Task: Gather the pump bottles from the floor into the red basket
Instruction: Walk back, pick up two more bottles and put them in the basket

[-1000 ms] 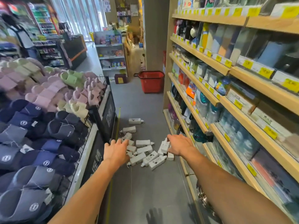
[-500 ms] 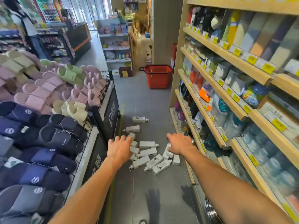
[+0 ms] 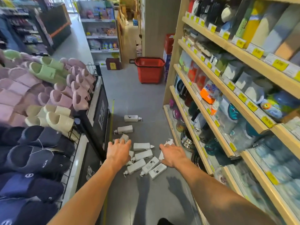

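By my judgement nothing was gathered yet. A slipper rack [image 3: 48,111] crowded the outer side of the left grip [image 3: 119,153], which was spread open and empty over the pump bottles [image 3: 142,155]. These lay on the floor [image 3: 138,98] between it and the right grip [image 3: 173,155], equally open and empty. The red basket [image 3: 150,69] stood well beyond both, with shelves [image 3: 227,88] hemming the right.

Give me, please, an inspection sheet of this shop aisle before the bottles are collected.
Surface: grey floor.
Job's things: white pump bottles lie scattered on it; red basket stands upright farther down the aisle, apart from them.
Clutter: brown box left of the basket.
Hands: left hand and right hand open, stretched toward the bottles, holding nothing.
Cables: nothing seen.
Surroundings: slipper rack left, stocked shelves right.
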